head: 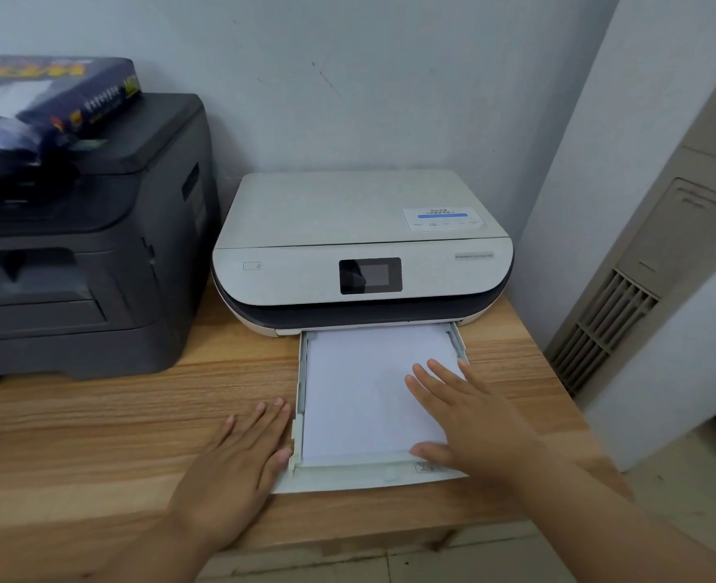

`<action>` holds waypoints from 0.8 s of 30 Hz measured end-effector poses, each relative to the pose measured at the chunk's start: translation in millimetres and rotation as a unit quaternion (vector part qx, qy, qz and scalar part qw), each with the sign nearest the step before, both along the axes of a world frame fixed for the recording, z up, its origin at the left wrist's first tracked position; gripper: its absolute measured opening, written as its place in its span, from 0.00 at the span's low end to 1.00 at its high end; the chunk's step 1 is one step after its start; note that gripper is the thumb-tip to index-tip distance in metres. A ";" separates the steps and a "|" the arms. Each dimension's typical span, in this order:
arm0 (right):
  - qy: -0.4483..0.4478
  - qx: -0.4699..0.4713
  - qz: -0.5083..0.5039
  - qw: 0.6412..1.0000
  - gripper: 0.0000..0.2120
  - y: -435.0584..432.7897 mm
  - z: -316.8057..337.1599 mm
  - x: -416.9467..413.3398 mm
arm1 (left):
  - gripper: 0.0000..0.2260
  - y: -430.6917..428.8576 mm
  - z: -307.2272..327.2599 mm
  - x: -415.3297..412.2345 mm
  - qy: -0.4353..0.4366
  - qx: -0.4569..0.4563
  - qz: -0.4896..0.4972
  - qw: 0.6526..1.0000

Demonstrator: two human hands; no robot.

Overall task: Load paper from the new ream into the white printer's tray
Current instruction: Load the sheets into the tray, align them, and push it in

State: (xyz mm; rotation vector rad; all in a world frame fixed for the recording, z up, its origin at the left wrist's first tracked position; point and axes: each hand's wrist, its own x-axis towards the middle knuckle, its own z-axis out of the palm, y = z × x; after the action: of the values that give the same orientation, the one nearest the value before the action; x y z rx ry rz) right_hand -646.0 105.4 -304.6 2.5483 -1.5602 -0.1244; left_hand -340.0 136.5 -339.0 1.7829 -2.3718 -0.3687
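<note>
Nearest to us, our left hand (238, 460) lies flat on the wooden counter (95, 414), fingers straight and holding nothing, with its thumb just beside the near-left corner of the tray (373, 477); whether it actually touches the rim we cannot tell. Our right hand (470, 418) is also open, spread palm-down on the stack of paper (360, 393), fingers pointing toward 11 o'clock and the thumb along the stack's near edge. The paper sits inside the tray, between its side rails, and the tray is pulled out toward us from the slot under the white printer (348, 212). What matters for the next move is the tray's long axis, which runs from 6 o'clock to 12 o'clock, straight into that slot. The printer is at 12 o'clock from both hands. We judge that the loading itself is nearly done, and that what remains is squaring the sheets and sliding the tray toward 12 o'clock. The right hand is the nearer one, already over the tray, while the left waits at 9 o'clock from it, well placed to steady the left rail. A push off that axis could skew the tray, we think. The ream (53, 98), in its dark wrapper, rests well apart at 10 o'clock on top of the black printer (95, 267).
</note>
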 end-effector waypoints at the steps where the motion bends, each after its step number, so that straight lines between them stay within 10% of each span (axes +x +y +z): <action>1: 0.005 -0.004 0.004 1.000 0.36 -1.2 0.1 -0.6 | 0.37 0.2 -0.1 0.0 0.001 -0.001 -0.001 1.000; 24: 0.050 0.057 0.003 0.997 0.38 -2.0 9.6 7.4 | 0.37 -0.8 -3.2 -0.4 0.017 -0.019 -0.003 1.000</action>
State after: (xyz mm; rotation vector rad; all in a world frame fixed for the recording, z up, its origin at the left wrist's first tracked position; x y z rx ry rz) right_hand -638.7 103.4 -295.0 2.5874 -1.5496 -0.3427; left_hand -340.4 135.8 -342.2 1.7399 -2.3462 -0.3485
